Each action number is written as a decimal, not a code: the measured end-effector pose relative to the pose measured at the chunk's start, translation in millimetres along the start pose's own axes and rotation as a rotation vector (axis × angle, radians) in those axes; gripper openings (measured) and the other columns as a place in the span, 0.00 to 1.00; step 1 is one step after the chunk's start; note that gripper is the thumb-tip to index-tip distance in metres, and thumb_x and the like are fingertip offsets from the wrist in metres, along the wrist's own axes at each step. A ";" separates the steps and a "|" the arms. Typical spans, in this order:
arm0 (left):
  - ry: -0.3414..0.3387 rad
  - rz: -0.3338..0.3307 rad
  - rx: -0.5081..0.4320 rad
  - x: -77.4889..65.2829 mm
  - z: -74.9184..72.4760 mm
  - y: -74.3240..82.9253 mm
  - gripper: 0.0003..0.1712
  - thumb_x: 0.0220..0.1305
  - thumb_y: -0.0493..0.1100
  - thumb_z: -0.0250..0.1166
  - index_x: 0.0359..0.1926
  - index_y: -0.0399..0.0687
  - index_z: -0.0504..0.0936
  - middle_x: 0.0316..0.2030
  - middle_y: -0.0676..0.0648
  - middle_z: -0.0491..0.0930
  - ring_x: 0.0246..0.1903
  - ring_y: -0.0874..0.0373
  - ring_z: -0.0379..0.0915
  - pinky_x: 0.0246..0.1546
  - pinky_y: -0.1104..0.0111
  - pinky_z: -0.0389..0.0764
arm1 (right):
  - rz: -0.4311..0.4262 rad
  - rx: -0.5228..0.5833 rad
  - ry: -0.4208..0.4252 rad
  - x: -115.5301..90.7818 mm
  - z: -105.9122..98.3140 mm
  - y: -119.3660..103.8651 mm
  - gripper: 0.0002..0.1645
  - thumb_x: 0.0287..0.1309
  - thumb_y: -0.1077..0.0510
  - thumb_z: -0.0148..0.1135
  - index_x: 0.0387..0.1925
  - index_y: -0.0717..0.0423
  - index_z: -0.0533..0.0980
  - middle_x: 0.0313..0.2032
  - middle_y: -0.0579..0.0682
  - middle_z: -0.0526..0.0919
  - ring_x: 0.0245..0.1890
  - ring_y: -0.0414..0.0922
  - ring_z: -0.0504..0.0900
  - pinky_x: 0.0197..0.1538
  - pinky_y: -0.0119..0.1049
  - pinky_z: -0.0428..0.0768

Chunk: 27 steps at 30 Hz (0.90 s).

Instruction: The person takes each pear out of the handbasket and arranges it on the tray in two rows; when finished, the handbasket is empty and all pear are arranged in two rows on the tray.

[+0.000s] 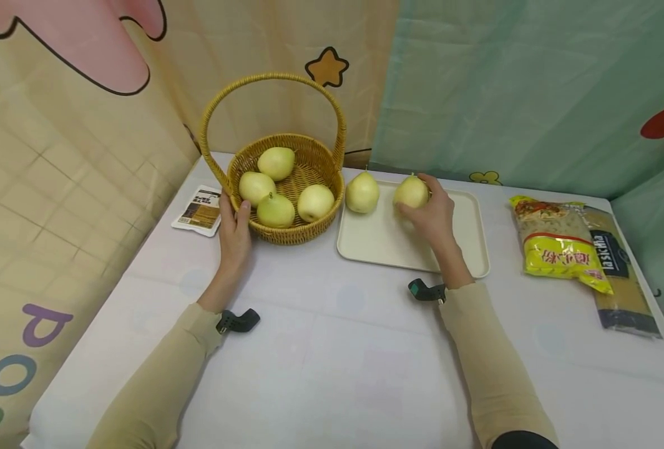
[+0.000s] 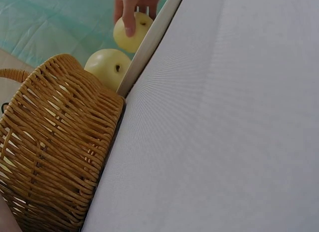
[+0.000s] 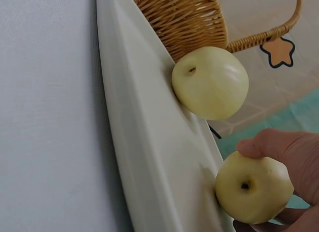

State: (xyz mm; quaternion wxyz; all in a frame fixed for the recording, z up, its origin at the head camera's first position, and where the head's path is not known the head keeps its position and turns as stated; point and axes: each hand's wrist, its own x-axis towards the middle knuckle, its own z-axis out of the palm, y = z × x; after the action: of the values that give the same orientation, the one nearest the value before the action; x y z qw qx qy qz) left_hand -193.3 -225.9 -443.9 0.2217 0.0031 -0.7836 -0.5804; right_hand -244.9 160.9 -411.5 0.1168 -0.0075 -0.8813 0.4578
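My right hand [image 1: 437,215] grips a pale yellow-green pear [image 1: 410,192] over the cream tray [image 1: 377,246], thumb on one side and fingers on the other. Whether this pear touches the tray I cannot tell. To its left a second pear [image 3: 212,85] sits upright on the tray, close to the basket. The round wicker basket [image 1: 292,236] with a tall arched handle holds several pears [image 1: 276,163]. At its left side my left hand [image 1: 235,240] holds the basket, thumb at the rim; in the left wrist view most of that hand is out of frame.
A small white-and-brown packet [image 1: 200,210] lies left of the basket. On the right are a yellow noodle bag [image 1: 556,243] and a long pasta pack [image 1: 618,280] partly under it. Printed curtains [image 1: 512,81] hang behind the white-covered table [image 1: 321,362].
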 end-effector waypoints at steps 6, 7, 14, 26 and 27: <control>-0.007 -0.013 -0.015 -5.0 -0.6 20.6 0.38 0.83 0.48 0.48 0.85 0.46 0.45 0.82 0.41 0.53 0.82 0.51 0.50 0.82 0.60 0.51 | 0.031 0.000 0.007 -0.6 -3.1 -4.7 0.47 0.58 0.52 0.77 0.75 0.57 0.68 0.70 0.61 0.76 0.67 0.61 0.75 0.68 0.58 0.75; -0.010 -0.020 -0.017 -7.2 -1.1 27.6 0.38 0.83 0.46 0.48 0.85 0.44 0.45 0.82 0.39 0.53 0.82 0.49 0.49 0.82 0.60 0.51 | 0.028 0.000 0.008 -0.7 -3.1 -5.8 0.47 0.58 0.51 0.77 0.75 0.57 0.68 0.70 0.61 0.75 0.67 0.61 0.75 0.68 0.58 0.75; -0.018 -0.043 -0.009 -13.6 -3.6 49.8 0.38 0.82 0.42 0.48 0.84 0.37 0.45 0.82 0.34 0.52 0.82 0.43 0.48 0.83 0.57 0.50 | -0.041 0.032 0.091 -2.5 -7.5 -19.6 0.45 0.63 0.44 0.72 0.76 0.56 0.68 0.74 0.59 0.71 0.75 0.57 0.67 0.77 0.56 0.65; -0.003 -0.016 -0.012 -0.6 -0.1 2.0 0.39 0.83 0.54 0.49 0.86 0.56 0.45 0.83 0.48 0.54 0.81 0.57 0.50 0.81 0.64 0.52 | -0.226 0.174 0.089 -19.0 9.0 -62.9 0.39 0.63 0.51 0.74 0.72 0.55 0.73 0.71 0.54 0.76 0.74 0.51 0.71 0.77 0.47 0.69; -0.003 -0.012 -0.017 0.0 0.3 1.1 0.39 0.83 0.54 0.49 0.86 0.57 0.46 0.83 0.48 0.54 0.81 0.57 0.50 0.81 0.64 0.52 | -0.239 0.183 0.066 -20.7 12.1 -65.7 0.38 0.63 0.51 0.74 0.72 0.55 0.73 0.71 0.54 0.76 0.74 0.51 0.71 0.77 0.47 0.69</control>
State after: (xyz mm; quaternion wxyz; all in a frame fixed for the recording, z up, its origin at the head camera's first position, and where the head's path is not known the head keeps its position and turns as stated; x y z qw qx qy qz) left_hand -193.1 -225.3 -443.0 0.2168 0.0050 -0.7791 -0.5883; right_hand -221.2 110.5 -369.1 0.1997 0.0932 -0.8262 0.5185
